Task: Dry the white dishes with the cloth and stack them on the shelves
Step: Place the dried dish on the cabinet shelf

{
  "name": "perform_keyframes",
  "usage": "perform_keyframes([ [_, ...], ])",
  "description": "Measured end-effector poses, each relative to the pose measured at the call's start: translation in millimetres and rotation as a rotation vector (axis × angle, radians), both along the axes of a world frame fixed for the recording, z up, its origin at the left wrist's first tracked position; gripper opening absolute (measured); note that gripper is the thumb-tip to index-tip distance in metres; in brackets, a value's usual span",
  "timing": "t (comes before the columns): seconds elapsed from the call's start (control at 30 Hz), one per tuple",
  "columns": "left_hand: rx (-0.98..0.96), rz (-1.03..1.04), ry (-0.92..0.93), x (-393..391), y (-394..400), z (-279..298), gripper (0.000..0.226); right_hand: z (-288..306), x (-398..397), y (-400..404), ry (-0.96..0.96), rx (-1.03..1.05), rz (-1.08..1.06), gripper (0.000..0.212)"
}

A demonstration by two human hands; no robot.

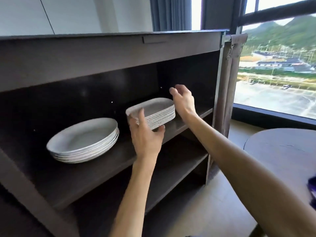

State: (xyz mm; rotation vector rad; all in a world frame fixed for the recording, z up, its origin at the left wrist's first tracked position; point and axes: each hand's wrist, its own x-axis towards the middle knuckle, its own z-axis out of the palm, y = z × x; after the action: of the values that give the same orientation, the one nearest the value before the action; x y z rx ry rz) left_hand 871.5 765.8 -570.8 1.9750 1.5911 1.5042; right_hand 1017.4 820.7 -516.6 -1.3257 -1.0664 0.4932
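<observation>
With 2 white stacks shelved, the left hand [145,134] grips the rectangular white ceramic dishes [153,112]; the right hand [183,100] hovers loosely spread beside them, stacking seemingly nearly finished.

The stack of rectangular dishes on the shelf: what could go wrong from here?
1. The rectangular dishes stand close to the front edge of the shelf; a pull by the left hand, which grips their near side, might tip them off.
2. The right hand hovers open beside them without support, so the tall stack may lean or slide.
</observation>
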Motion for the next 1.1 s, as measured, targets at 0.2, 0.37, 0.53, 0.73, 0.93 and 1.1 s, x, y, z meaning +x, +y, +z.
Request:
perform_keyframes([
  [0.2,-0.326,0.138,0.047,21.3,52.9,-7.1,0.113,-44.0,18.1,61.5,0.093,-0.264,0.095,0.057],
  [0.37,-0.323,0.205,0.026,12.8,88.6,-14.8,0.098,-54.0,10.9,99.3,0.092,-0.222,0.195,0.052],
  [0.53,-0.384,0.285,-0.053,-0.2,131.9,-2.6,0.099,-50.7,-6.7,141.0,0.068,-0.226,0.312,0.055],
  [0.73,-0.427,0.429,-0.072,-22.1,176.7,7.0,0.095,-43.4,-42.7,192.1,0.046,-0.278,0.371,0.064],
  [0.93,-0.437,0.473,-0.122,-38.4,211.1,7.5,0.114,-48.6,-66.4,234.7,0.020,-0.214,0.396,0.057],
  [1.1,-0.358,0.487,-0.109,-40.0,228.2,5.4,0.121,-50.8,-79.3,256.0,-0.006,-0.180,0.386,0.057],
])
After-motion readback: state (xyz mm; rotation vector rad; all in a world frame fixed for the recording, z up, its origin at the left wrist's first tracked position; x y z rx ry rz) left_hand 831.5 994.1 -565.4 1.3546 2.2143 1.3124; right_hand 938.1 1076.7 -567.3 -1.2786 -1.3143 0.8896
